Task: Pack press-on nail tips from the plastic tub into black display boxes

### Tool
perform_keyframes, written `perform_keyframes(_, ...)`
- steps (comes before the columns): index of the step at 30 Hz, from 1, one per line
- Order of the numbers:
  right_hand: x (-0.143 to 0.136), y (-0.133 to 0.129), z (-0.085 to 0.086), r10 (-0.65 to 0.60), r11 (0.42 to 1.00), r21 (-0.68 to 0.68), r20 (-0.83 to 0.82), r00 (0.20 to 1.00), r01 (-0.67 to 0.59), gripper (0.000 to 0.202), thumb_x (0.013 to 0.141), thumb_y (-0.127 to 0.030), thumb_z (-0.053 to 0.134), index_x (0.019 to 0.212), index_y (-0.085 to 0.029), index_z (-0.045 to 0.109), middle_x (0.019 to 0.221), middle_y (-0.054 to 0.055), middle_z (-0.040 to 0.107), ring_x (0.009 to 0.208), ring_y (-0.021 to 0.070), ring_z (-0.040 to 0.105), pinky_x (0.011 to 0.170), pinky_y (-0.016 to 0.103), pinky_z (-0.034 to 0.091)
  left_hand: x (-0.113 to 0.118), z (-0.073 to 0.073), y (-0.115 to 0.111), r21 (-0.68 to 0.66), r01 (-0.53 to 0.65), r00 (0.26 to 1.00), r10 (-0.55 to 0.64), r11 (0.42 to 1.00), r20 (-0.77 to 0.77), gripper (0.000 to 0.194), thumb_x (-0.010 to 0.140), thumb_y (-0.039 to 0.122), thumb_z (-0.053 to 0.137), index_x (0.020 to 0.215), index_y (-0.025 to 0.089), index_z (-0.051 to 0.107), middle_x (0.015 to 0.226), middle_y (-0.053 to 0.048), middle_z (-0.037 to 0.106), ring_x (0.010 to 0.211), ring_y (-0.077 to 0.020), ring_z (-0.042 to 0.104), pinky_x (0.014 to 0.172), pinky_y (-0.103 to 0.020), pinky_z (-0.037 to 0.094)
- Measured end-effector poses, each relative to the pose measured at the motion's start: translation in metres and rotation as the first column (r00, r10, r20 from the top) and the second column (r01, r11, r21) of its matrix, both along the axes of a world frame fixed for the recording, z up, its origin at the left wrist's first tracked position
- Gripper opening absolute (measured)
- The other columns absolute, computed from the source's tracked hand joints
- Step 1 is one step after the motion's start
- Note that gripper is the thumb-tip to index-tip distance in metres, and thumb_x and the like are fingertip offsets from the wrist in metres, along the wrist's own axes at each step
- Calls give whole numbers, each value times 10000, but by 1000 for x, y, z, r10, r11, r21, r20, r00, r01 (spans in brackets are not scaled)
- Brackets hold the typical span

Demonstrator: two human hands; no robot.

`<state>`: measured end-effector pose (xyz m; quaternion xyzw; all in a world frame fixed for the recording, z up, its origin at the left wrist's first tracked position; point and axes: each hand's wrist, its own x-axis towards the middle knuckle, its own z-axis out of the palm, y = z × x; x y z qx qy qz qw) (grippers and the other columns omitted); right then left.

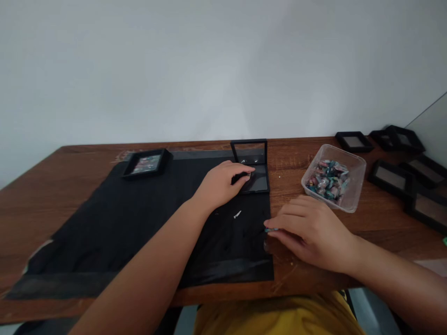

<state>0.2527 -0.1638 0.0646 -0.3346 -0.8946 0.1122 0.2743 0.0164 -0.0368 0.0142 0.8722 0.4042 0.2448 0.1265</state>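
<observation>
Your left hand (pixel 220 184) lies over the left side of the open case (pixel 260 179), perhaps to steady it; its thumb and forefinger come close together there, but you cannot tell from this view whether they are clamped on anything. The case sits at the right edge of the black mat (pixel 139 209), its lid (pixel 249 142) raised on the far side, which leaves the inside facing you. Your right hand (pixel 310 232) has thumb and forefinger closed on a small piece (pixel 271 229) over the mat's right edge, nearer to you than the case; the fingertip hold probably suits something so slight. The piece looks bluish, mostly hidden by your fingers, so its full shape is unclear. The clear tub (pixel 353 195) stands on the wooden table (pixel 288 158) just beyond that hand, likely to be within easy reach, and holds a heap of shiny pieces (pixel 330 181) in teal, pink and white. The case itself is dark and thin-rimmed, with a frame-like lid and a flat grey floor showing right of your fingers, while a second case (pixel 166 163) rests at the mat's far left, colourful pieces showing inside it
</observation>
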Motion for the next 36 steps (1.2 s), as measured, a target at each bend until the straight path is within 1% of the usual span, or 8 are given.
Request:
perform_keyframes(11,2,0,-1,-27,999,24,-20,999,27,171,1035,-217,564,1031,-159,725,856,30,753,742,187,657,677,330,442,0,0,3,-152,-97,991,110,984,82,394,894,313,634,1278,233,676,1070,-30,758,835,-194,635,843,-370,556)
perform_keyframes(17,4,4,1,-104,993,41,-75,992,107,147,1020,-211,591,1034,-160,728,891,39,777,759,179,688,690,320,482,-2,3,0,-9,-67,995,68,998,77,359,915,324,621,1253,219,683,1063,-57,761,992,-247,654,945,-438,521)
perform_keyframes(22,4,6,0,-150,986,47,-162,975,159,129,1010,-209,608,1025,-164,728,846,32,783,716,162,696,676,300,511,8,20,-15,123,-55,952,15,991,305,205,943,376,602,965,247,759,904,-35,792,844,-207,686,881,-401,542)
perform_keyframes(24,4,6,-1,-167,982,49,-204,965,181,109,999,-206,628,1030,-165,724,836,27,782,698,159,693,677,299,521,14,25,-23,121,14,925,-59,993,374,181,910,377,649,917,237,763,828,-32,782,783,-197,682,824,-377,551)
perform_keyframes(26,3,7,-1,-177,979,57,-254,951,197,92,981,-184,652,1039,-163,721,844,28,783,709,158,697,693,296,533,20,27,-32,26,186,884,-179,982,431,195,906,392,667,905,227,771,829,-44,784,782,-194,698,787,-349,560)
perform_keyframes(29,3,9,-1,-167,976,76,-324,931,202,113,959,-136,662,1049,-169,723,893,41,793,781,159,715,766,295,560,28,27,-41,-152,398,812,-269,905,518,343,931,486,643,1095,214,772,921,-72,796,829,-207,725,780,-331,580)
perform_keyframes(32,3,11,-2,-148,978,89,-340,929,189,162,959,-124,645,1069,-202,736,904,36,797,793,163,714,778,306,580,34,26,-48,-227,461,787,-278,858,550,384,890,479,716,1162,211,762,1005,-82,799,885,-218,743,816,-325,592)
perform_keyframes(36,3,12,-4,-166,977,70,-334,928,200,216,965,-132,620,1098,-241,750,922,32,802,819,171,723,765,321,602,37,26,-50,-253,440,784,-231,862,576,273,850,407,780,1048,219,796,907,-58,805,804,-195,747,775,-305,607)
